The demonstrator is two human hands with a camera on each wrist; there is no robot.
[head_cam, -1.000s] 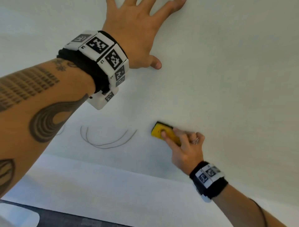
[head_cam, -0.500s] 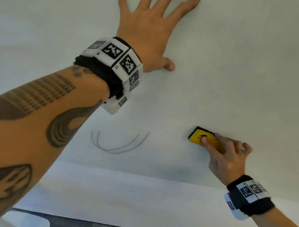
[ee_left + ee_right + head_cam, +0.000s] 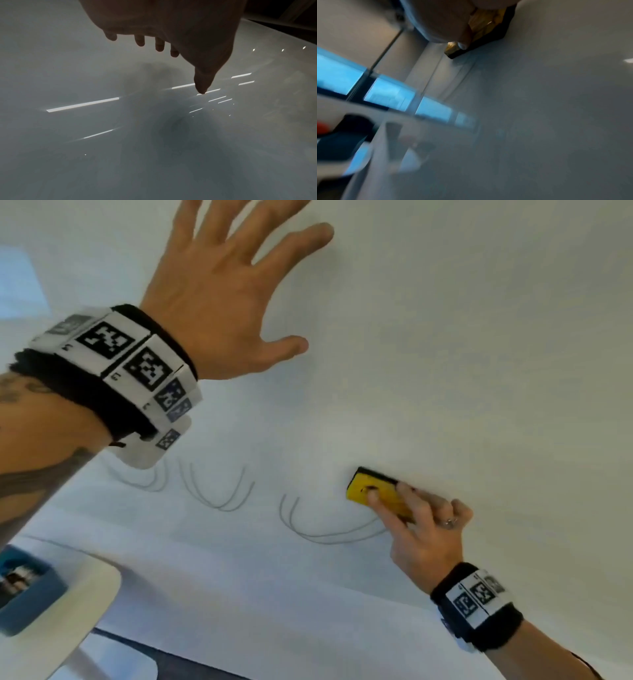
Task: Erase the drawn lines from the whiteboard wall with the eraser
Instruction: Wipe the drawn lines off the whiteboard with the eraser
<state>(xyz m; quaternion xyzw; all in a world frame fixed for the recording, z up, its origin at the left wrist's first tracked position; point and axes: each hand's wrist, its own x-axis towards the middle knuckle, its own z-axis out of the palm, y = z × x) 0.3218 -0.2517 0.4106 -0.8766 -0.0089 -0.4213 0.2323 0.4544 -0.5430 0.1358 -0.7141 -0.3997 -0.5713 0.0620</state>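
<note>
One eraser (image 3: 376,493): yellow back, dark pad flat on the whiteboard wall (image 3: 479,371), long axis slanting from upper left to lower right.
Right hand (image 3: 423,537): fingers curled around the eraser's lower-right end.
Lines (image 3: 329,529): curved strokes just below-left of the eraser.
Left hand (image 3: 219,292): fingers spread straight, up near the wall.

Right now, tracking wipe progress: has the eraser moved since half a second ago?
Yes. The eraser slid left, closing its gap to the rightmost drawn curves; it now sits above their right end.
</note>
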